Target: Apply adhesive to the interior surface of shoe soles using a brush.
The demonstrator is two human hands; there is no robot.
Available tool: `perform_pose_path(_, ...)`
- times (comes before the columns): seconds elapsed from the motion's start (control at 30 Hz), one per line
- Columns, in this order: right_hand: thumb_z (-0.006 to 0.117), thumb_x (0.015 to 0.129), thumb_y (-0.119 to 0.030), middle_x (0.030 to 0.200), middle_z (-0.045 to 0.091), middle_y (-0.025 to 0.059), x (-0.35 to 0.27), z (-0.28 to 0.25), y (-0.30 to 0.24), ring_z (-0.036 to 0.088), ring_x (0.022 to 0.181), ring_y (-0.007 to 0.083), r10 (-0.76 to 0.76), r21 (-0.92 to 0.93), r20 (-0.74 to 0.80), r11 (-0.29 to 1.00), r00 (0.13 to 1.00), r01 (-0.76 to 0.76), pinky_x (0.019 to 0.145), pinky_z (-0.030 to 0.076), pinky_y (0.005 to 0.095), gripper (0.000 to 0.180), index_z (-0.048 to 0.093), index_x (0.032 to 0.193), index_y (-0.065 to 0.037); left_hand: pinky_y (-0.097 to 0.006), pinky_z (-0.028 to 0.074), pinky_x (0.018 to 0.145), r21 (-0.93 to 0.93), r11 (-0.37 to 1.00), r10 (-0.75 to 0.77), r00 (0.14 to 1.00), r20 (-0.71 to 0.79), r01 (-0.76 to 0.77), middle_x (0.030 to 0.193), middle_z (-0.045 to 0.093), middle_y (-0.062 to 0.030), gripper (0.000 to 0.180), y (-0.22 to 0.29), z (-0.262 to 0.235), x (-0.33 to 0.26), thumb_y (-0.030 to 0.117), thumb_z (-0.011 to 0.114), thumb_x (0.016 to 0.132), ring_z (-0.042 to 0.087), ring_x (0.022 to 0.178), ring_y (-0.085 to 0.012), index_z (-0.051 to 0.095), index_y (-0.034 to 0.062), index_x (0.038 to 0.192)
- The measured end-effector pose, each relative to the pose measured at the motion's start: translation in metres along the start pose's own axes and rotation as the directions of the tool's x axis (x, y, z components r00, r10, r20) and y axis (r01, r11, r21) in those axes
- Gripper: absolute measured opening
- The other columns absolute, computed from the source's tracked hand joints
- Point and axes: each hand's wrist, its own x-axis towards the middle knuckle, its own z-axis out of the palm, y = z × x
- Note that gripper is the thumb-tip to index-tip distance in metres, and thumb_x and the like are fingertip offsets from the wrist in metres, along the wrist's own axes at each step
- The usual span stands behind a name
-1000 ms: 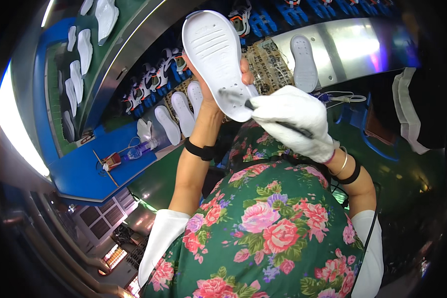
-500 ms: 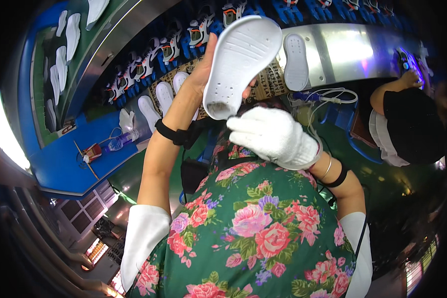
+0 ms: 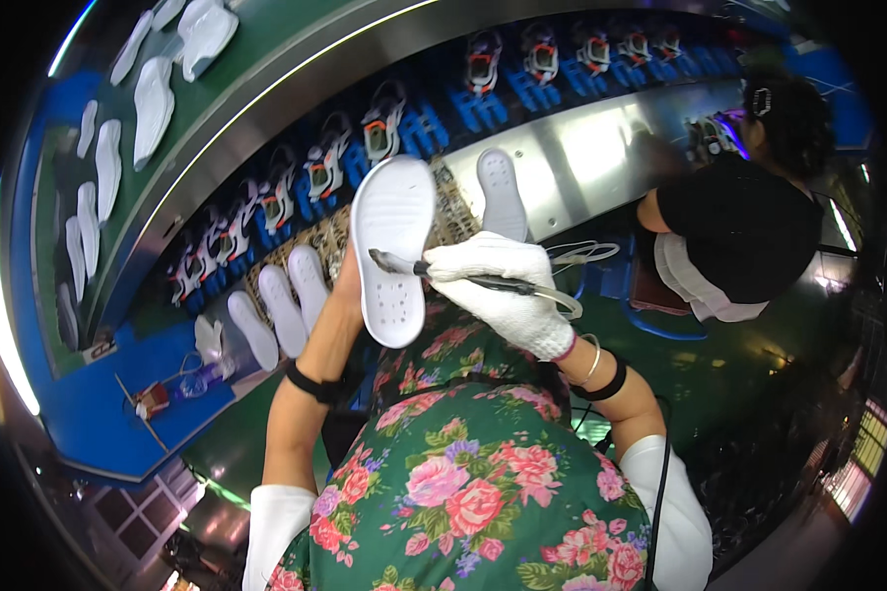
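Label (image 3: pixel 100 350): small white rectangle, on the green belt's near edge, far left. No packages, screens.

The left hand (image 3: pixel 348 281) holds a white shoe sole (image 3: pixel 392 251) upright from behind, its patterned face turned toward the camera. The right hand (image 3: pixel 498 291), in a white knit glove, grips a thin brush (image 3: pixel 443 274) whose dark tip touches the sole's right edge near its middle. More white soles (image 3: pixel 276 310) lie side by side on a woven tray (image 3: pixel 330 236) just behind the left forearm, and another sole (image 3: pixel 501 192) rests on the steel table (image 3: pixel 601 148). A row of shoes on blue holders (image 3: pixel 384 123) runs along the curved conveyor behind. To the right, another person in a black top (image 3: pixel 739 227) bends over the table.
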Motion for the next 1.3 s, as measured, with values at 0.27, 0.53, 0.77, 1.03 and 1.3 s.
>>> perform_pose_path(0.27,0.075,0.075,-0.003,0.094,0.074,0.0107,0.01,-0.011,0.004,0.07,0.084,0.0242,-0.169,-0.236,0.139,0.951,0.976,0.199,0.076,0.055,0.0331,0.016,0.075,0.091,-0.004,-0.049,0.048,0.103,0.304,0.953,-0.031,0.99,0.136,-0.012,0.134,0.053,-0.0259,0.052,-0.01,-0.023,-0.026,0.034,0.037,0.104,0.055,0.123,-0.0373,0.039,0.0011,0.144)
perform_pose_path(0.53,0.075,0.074,0.0,0.09,0.073,0.0114,0.0,0.001,-0.006,0.068,0.077,0.0257,-0.268,-0.263,0.047,0.926,0.962,0.271,0.069,0.053,0.0333,0.016,0.073,0.09,-0.003,-0.066,0.045,0.098,-0.352,0.936,0.103,0.955,0.277,0.001,0.145,0.043,-0.0262,0.065,-0.022,-0.022,-0.044,0.057,0.038,0.099,0.052,0.123,-0.0481,0.043,0.0118,0.145)
perform_pose_path(0.77,0.075,0.074,0.001,0.093,0.074,0.0126,0.007,-0.003,-0.013,0.069,0.078,0.0251,-0.306,-0.3,-0.007,0.909,0.952,0.29,0.071,0.055,0.0331,0.02,0.074,0.093,-0.002,-0.068,0.039,0.103,-0.433,0.879,0.005,0.903,0.43,0.201,0.137,0.054,-0.0226,0.07,-0.04,-0.008,-0.038,0.049,0.052,0.091,0.056,0.121,-0.0425,0.044,0.0016,0.142)
perform_pose_path(1.03,0.074,0.071,-0.001,0.106,0.072,0.015,0.026,-0.016,-0.023,0.068,0.089,0.029,-0.461,-0.502,0.08,0.747,0.884,0.435,0.079,0.055,0.0374,0.035,0.073,0.105,-0.004,-0.068,0.043,0.1,-0.427,0.873,-0.029,0.899,0.437,0.236,0.141,0.05,-0.018,0.075,-0.056,0.005,-0.035,0.062,0.048,0.094,0.054,0.124,-0.0391,0.038,0.0099,0.147)
perform_pose_path(1.3,0.075,0.072,0.001,0.101,0.072,0.0142,0.018,-0.001,-0.031,0.069,0.088,0.0279,-0.471,-0.427,0.196,0.749,0.86,0.507,0.079,0.055,0.0364,0.027,0.074,0.098,-0.004,-0.045,0.042,0.11,-0.096,0.995,-0.002,0.949,0.315,0.034,0.141,0.051,-0.0164,0.071,-0.058,-0.001,-0.028,0.057,0.045,0.097,0.054,0.126,-0.0308,0.039,0.0069,0.146)
